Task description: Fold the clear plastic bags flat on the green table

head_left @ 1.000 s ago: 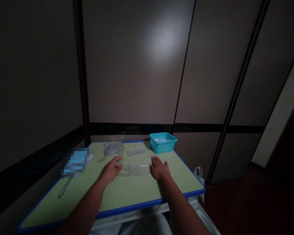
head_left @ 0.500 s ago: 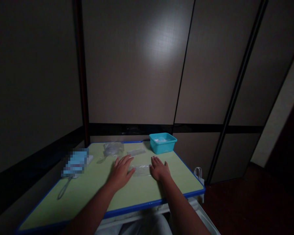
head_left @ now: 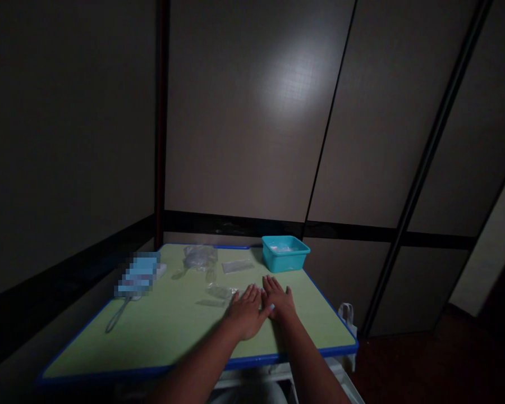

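Note:
My left hand (head_left: 247, 315) lies palm down with its fingers stretched out, its thumb side against my right hand (head_left: 279, 302). The right hand is also flat, its fingers pointing away from me. A clear plastic bag (head_left: 219, 292) runs under the left fingers. Its left end sticks up a little and casts a shadow on the table, while the part beneath my hands is hidden. Farther back, another flat clear bag (head_left: 238, 266) rests on the green table top (head_left: 172, 331).
Crumpled clear plastic (head_left: 200, 257) lies at the back left. A turquoise basket (head_left: 287, 261) with something pale inside stands at the back right. At the left edge is a blurred-out blue item (head_left: 138, 275) with a looped strap (head_left: 116, 315). Wardrobe panels (head_left: 244, 123) rise behind the table.
My left hand has slid right across the clear bag until it meets my right hand. The bag's left end now shows, raised. The view has shifted slightly.

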Demonstrator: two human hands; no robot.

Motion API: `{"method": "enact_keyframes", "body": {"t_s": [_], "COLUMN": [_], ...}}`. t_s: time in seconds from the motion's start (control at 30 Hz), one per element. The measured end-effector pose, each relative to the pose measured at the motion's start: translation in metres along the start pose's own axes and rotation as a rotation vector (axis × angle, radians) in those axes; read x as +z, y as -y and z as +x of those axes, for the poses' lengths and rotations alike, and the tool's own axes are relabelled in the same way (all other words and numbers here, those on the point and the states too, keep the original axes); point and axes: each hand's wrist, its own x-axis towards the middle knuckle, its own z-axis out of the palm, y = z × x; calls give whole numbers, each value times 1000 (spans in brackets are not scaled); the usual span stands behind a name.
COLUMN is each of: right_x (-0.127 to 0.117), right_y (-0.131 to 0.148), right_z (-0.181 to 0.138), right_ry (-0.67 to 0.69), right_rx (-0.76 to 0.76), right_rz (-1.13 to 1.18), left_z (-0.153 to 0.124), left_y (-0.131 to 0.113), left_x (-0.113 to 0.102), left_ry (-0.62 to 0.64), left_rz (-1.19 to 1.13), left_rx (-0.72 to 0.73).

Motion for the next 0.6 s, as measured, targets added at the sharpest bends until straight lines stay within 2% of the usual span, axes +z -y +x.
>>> {"method": "enact_keyframes", "body": {"t_s": [0.17,0.43,0.6], "right_x": [-1,-4,-5], "right_y": [3,4,4], "right_z": [-1,-2,-3], "right_ry": [17,29,25], "right_rx": [18,37,33], "right_rz": [19,47,56], "left_z": [-1,-13,-20], "left_y": [26,76,87], "left_x": [2,-7,-12], "left_ry": [-32,-26,-34], "left_rz": [49,87,93], "left_rx": [-122,-296,-399]}}
